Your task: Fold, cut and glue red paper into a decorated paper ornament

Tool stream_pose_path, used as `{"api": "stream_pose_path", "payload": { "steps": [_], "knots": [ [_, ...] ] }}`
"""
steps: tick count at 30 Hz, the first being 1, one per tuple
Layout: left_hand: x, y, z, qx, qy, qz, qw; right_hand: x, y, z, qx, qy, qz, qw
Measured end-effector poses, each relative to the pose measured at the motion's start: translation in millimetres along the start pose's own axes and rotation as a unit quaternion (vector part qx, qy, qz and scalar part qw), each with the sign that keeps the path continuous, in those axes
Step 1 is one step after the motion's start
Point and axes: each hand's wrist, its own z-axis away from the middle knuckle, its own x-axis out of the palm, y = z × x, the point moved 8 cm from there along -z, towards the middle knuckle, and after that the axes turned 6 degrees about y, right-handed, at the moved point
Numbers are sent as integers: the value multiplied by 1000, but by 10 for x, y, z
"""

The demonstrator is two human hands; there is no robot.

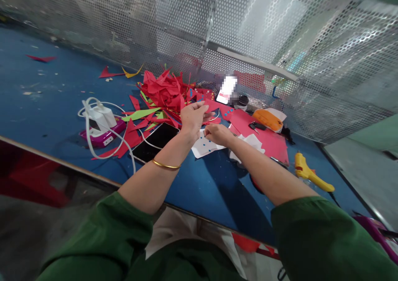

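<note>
My left hand, a gold bangle on its wrist, is raised over the middle of the table with thumb and fingers pinched together. Red paper with blue dots shows just beyond its fingertips; whether the fingers hold it is unclear. My right hand is closed, fingers curled, over a white card with blue dots. Anything between those fingers is too small or hidden to make out. Crumpled white paper lies under my right wrist.
Cut red paper scraps pile up behind my left hand. A dark-screened phone and a purple power strip with white cables lie left. On the right are red sheets, an orange item and a yellow glue gun. Perforated metal panels stand behind.
</note>
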Motion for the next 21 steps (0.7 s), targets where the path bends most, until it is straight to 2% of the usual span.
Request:
{"api": "stream_pose_path", "payload": {
  "steps": [8,21],
  "knots": [
    [10,-13,5,-2,-9,0,1000,-29,-41,10,-13,2,18,1000],
    [15,-4,7,4,-19,4,1000,-5,99,-105,34,40,-12,999]
  ]
}}
